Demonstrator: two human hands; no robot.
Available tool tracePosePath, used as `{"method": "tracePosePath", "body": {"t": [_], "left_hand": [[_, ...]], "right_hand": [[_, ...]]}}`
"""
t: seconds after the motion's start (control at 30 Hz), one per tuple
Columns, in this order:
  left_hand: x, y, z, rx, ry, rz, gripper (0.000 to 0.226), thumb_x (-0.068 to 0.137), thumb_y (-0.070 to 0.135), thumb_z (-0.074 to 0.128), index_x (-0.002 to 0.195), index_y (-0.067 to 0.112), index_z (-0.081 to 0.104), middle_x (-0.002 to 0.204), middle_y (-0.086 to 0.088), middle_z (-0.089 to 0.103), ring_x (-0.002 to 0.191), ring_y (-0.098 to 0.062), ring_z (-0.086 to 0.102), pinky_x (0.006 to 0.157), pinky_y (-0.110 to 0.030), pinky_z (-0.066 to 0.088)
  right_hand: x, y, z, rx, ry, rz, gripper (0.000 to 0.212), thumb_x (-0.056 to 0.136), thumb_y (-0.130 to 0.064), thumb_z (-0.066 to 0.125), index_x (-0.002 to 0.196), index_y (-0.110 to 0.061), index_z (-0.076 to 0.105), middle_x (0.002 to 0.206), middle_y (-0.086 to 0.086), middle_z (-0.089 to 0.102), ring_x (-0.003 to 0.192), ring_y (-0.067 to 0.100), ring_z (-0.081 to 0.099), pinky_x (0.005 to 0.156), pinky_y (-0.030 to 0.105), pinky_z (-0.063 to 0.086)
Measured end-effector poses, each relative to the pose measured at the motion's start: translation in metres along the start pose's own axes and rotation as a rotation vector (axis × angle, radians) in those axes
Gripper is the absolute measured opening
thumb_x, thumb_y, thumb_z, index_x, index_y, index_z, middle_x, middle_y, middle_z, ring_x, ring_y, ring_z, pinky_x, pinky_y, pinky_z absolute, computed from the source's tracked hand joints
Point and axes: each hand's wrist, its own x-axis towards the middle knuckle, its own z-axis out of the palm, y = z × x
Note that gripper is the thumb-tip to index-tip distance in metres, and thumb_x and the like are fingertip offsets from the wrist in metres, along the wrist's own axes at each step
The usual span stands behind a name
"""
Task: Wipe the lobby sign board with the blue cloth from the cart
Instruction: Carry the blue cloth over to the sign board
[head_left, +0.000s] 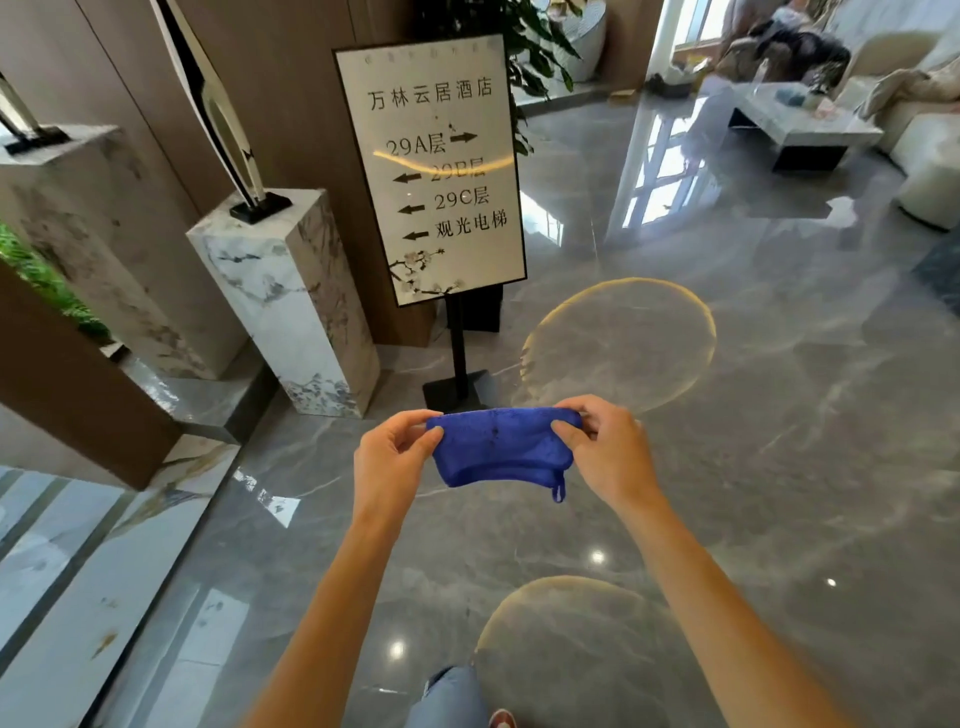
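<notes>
Your left hand (390, 457) pinches the left end of the blue cloth (498, 447), and your right hand (605, 448) pinches the right end, thumbs in front. The cloth is folded and stretched between them at arm's length, a small loop dangling from its lower right corner. Beyond it, well apart from your hands, the sign board (431, 166) stands upright on a black post over the glossy grey floor (727, 467), beside a marble pedestal (291, 296).
</notes>
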Motion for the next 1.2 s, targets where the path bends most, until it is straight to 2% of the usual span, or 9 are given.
{"method": "tracePosePath", "body": {"t": [0.23,0.3,0.4,0.53,0.63,0.77,0.97,1.07,1.2], "left_hand": [[0.064,-0.003,0.029,-0.028,0.022,-0.044,0.02,0.092,0.007,0.068,0.099,0.024,0.075,0.085,0.006,0.078,0.085,-0.007,0.073,0.071,-0.018,0.056],[0.09,-0.002,0.037,-0.04,0.032,-0.05,0.02,0.092,0.006,0.068,0.098,0.023,0.076,0.085,0.006,0.078,0.083,-0.006,0.072,0.069,-0.016,0.056],[0.133,-0.005,0.054,-0.064,0.039,-0.044,0.02,0.091,0.004,0.067,0.098,0.021,0.076,0.081,0.005,0.078,0.078,-0.004,0.072,0.064,-0.011,0.053],[0.191,-0.006,0.075,-0.096,0.052,-0.068,0.021,0.091,0.002,0.067,0.098,0.021,0.076,0.078,0.007,0.078,0.074,-0.003,0.072,0.06,-0.01,0.051],[0.236,-0.005,0.088,-0.123,0.064,-0.074,0.024,0.091,0.003,0.067,0.095,0.025,0.075,0.078,0.011,0.078,0.074,0.0,0.072,0.058,-0.008,0.05],[0.294,0.0,0.101,-0.115,0.067,-0.063,0.023,0.091,0.008,0.068,0.096,0.029,0.076,0.081,0.009,0.078,0.079,-0.004,0.073,0.063,-0.011,0.052],[0.359,-0.007,0.11,-0.129,0.11,-0.092,0.02,0.091,0.008,0.069,0.1,0.024,0.076,0.083,0.002,0.077,0.081,-0.008,0.073,0.066,-0.014,0.053],[0.377,-0.011,0.11,-0.124,0.118,-0.119,0.019,0.091,0.009,0.069,0.103,0.022,0.075,0.084,0.001,0.077,0.082,-0.009,0.072,0.068,-0.014,0.053],[0.402,-0.015,0.108,-0.126,0.138,-0.119,0.02,0.093,0.011,0.068,0.103,0.027,0.075,0.085,0.001,0.077,0.084,-0.009,0.072,0.071,-0.018,0.056]], "right_hand": [[0.077,0.015,0.007,0.023,-0.051,0.002,0.016,0.092,-0.009,0.065,0.103,-0.016,0.073,0.094,0.002,0.075,0.089,0.019,0.071,0.078,0.034,0.06],[0.103,0.018,0.012,0.024,-0.055,-0.003,0.015,0.091,-0.008,0.065,0.1,-0.018,0.073,0.092,0.002,0.075,0.088,0.019,0.07,0.076,0.031,0.058],[0.15,0.023,0.017,0.009,-0.051,-0.018,0.016,0.092,-0.009,0.066,0.098,-0.022,0.072,0.09,-0.001,0.074,0.085,0.016,0.07,0.069,0.019,0.052],[0.217,0.024,0.024,-0.016,-0.08,-0.027,0.019,0.091,-0.01,0.066,0.093,-0.029,0.07,0.086,-0.006,0.073,0.082,0.012,0.069,0.063,0.011,0.048],[0.265,0.022,0.026,-0.027,-0.099,-0.042,0.027,0.09,-0.009,0.066,0.088,-0.036,0.067,0.084,-0.013,0.073,0.082,0.009,0.069,0.067,0.015,0.05],[0.319,0.021,0.031,-0.028,-0.108,-0.06,0.037,0.09,-0.01,0.066,0.082,-0.046,0.062,0.083,-0.014,0.074,0.082,0.008,0.07,0.072,0.024,0.054],[0.39,0.019,0.047,0.032,-0.192,-0.057,0.024,0.091,-0.014,0.067,0.092,-0.038,0.068,0.086,-0.011,0.076,0.082,0.008,0.072,0.078,0.034,0.059],[0.416,0.02,0.06,0.054,-0.22,-0.06,0.015,0.092,-0.015,0.068,0.1,-0.026,0.072,0.086,-0.011,0.076,0.081,0.007,0.072,0.076,0.032,0.06],[0.446,0.02,0.078,0.108,-0.257,-0.057,0.016,0.092,-0.015,0.069,0.101,-0.028,0.071,0.086,-0.016,0.076,0.082,0.003,0.073,0.075,0.027,0.06]]}}
